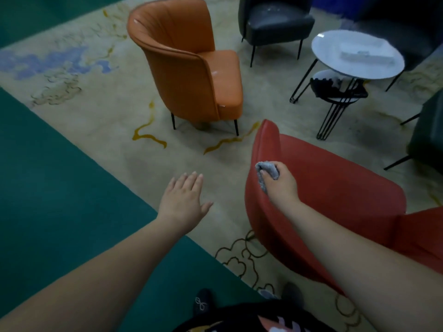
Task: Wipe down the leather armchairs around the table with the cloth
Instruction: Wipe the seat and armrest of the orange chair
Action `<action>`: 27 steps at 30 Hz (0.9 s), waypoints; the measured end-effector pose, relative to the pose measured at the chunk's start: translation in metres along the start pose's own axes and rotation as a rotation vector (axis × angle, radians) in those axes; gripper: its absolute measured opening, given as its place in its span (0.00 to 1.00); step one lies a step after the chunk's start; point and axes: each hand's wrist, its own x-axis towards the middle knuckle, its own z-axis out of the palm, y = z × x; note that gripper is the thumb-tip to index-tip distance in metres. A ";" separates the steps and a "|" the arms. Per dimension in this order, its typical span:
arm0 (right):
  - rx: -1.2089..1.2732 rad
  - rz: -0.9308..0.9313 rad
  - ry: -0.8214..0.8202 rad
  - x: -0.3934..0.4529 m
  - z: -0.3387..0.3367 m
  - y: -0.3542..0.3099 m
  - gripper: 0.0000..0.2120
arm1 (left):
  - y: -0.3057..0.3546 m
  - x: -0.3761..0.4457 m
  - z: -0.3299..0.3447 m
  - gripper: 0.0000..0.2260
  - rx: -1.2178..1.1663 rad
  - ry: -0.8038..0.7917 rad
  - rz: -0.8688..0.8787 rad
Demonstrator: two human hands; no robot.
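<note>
Cloth (266, 172) in right hand (280, 183) (bunched), on red armchair (335, 188).

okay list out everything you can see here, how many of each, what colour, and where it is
red armchair: 1, red, near right, under the cloth
orange armchair: 1, orange, centre top
dark armchairs: at least 2, black, top and right edge
round table: 1, white top, black legs, upper right
lower table: 1, black, beneath the round table
box: 1, pale, on the round table
carpet: 1, beige patterned, green border
cloth: 1, grey, on the red armchair's back
left hand: open, touching nothing
right hand: gripping the cloth
</note>
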 end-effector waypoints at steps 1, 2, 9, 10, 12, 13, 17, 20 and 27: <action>0.029 0.002 0.002 -0.005 0.012 -0.007 0.06 | -0.013 -0.004 -0.001 0.35 0.002 0.000 -0.002; 0.053 0.004 0.000 -0.008 0.022 -0.013 0.06 | -0.026 -0.006 -0.002 0.35 0.000 0.001 -0.009; -0.007 -0.034 0.018 0.005 0.063 -0.047 0.05 | -0.077 0.007 0.001 0.34 -0.019 -0.009 -0.029; -0.015 -0.033 0.019 0.010 0.067 -0.051 0.06 | -0.081 0.013 0.002 0.34 -0.021 -0.020 -0.029; -0.003 -0.026 0.027 0.024 0.075 -0.059 0.09 | -0.086 0.029 0.003 0.34 -0.027 -0.033 -0.022; -0.002 -0.021 0.030 0.033 0.078 -0.062 0.10 | -0.089 0.039 0.003 0.34 -0.029 -0.033 -0.013; -0.008 0.007 0.020 0.079 0.093 -0.070 0.09 | -0.102 0.096 -0.004 0.34 -0.013 -0.024 0.021; -0.025 0.005 0.006 0.120 0.105 -0.076 0.06 | -0.116 0.144 -0.012 0.34 0.000 -0.009 0.002; -0.052 0.000 -0.002 0.202 0.131 -0.094 0.05 | -0.154 0.229 -0.030 0.34 -0.011 -0.026 -0.033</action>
